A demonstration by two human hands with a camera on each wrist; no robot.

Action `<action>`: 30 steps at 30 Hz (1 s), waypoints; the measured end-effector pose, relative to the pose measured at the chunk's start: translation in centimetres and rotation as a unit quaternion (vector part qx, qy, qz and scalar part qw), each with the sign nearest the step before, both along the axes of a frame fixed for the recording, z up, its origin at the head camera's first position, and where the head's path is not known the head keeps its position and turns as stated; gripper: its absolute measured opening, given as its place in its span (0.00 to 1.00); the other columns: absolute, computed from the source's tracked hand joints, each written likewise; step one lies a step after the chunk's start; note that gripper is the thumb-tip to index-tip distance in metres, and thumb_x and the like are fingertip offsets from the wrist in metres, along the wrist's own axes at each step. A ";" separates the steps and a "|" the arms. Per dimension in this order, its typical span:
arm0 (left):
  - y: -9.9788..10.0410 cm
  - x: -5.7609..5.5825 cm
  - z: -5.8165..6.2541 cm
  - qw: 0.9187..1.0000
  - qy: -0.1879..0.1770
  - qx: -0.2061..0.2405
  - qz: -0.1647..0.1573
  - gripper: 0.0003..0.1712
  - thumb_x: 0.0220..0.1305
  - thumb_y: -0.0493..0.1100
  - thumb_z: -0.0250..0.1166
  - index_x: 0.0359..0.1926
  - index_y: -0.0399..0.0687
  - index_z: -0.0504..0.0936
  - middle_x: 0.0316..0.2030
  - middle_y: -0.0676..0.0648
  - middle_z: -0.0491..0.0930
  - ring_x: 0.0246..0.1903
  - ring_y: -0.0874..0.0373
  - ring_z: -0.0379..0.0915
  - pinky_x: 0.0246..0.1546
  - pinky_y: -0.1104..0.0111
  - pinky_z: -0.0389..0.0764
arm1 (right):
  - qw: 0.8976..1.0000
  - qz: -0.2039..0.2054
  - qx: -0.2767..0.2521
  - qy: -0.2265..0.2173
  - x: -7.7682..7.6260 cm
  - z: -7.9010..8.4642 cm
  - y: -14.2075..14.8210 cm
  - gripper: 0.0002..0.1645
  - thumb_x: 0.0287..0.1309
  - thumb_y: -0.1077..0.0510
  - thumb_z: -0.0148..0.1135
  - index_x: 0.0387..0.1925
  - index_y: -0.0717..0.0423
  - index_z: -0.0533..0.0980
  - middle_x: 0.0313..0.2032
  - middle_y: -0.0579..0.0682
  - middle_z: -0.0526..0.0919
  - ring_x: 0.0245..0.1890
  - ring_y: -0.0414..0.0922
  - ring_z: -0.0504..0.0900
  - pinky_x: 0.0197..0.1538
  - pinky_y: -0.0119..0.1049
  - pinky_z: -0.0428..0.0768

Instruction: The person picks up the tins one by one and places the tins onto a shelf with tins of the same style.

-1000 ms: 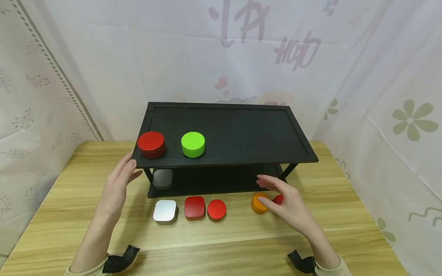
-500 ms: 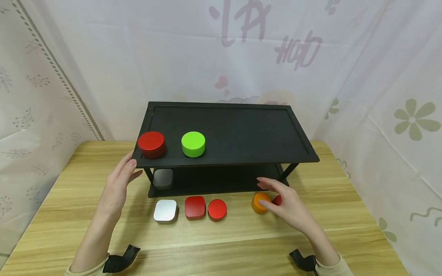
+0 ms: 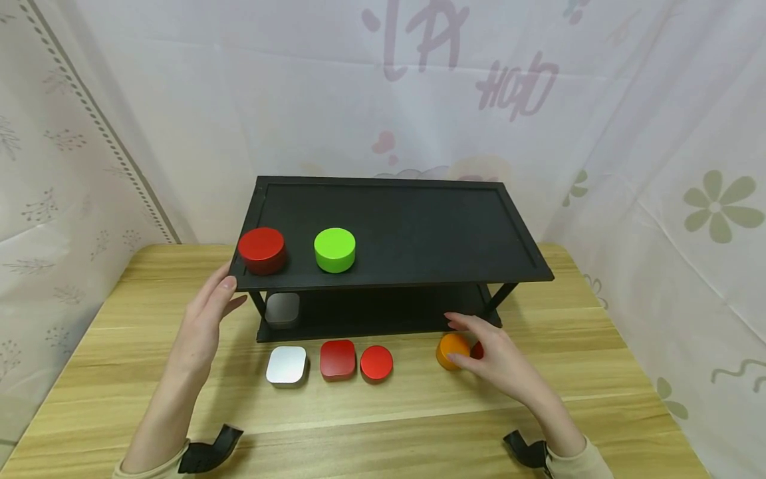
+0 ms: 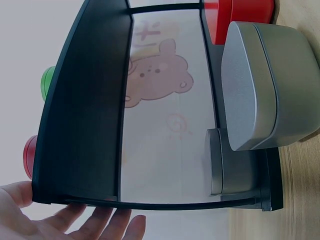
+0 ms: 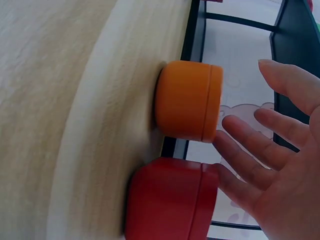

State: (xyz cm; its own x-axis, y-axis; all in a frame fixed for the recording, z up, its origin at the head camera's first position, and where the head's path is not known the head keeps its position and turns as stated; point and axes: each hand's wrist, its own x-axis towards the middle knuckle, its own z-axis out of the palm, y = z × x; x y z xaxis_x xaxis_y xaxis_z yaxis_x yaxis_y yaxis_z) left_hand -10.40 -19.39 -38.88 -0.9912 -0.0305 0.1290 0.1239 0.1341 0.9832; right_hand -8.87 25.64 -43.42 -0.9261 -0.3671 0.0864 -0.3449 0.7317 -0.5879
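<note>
My left hand (image 3: 200, 326) rests against the left end of a two-tier black shelf (image 3: 407, 233), thumb by the front corner and fingers nearly straight along its side. In the head view my right hand (image 3: 503, 362) is spread around an orange round tin (image 3: 451, 349), thumb in front and fingers behind. The right wrist view shows the orange tin (image 5: 187, 102) upright on the table with a gap to the thumb. Beside it a red tin (image 5: 167, 200) is partly covered by the hand in the head view. Whether any fingertip touches either tin, I cannot tell.
On the shelf top stand a large red round tin (image 3: 262, 251) and a green round tin (image 3: 334, 251). A silver tin (image 3: 282, 311) sits on the lower tier. Before the shelf are another silver tin (image 3: 286, 366), a red square tin (image 3: 338, 360) and a small red round tin (image 3: 376, 364).
My right hand has shifted slightly down and left around the orange tin, and covers more of the red tin beside it. The left hand stays at the shelf's end.
</note>
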 end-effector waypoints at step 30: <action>0.0 0.1 0.0 1.000 -0.003 -0.002 0.003 0.29 0.82 0.54 0.46 0.77 0.51 0.66 0.67 0.61 0.71 0.64 0.69 0.67 0.57 0.83 0.74 | 0.997 0.011 0.076 0.026 -0.4 -1.5 0.5 0.43 0.45 0.54 0.84 0.65 0.52 0.77 0.58 0.48 0.85 0.53 0.44 0.83 0.57 0.47 0.85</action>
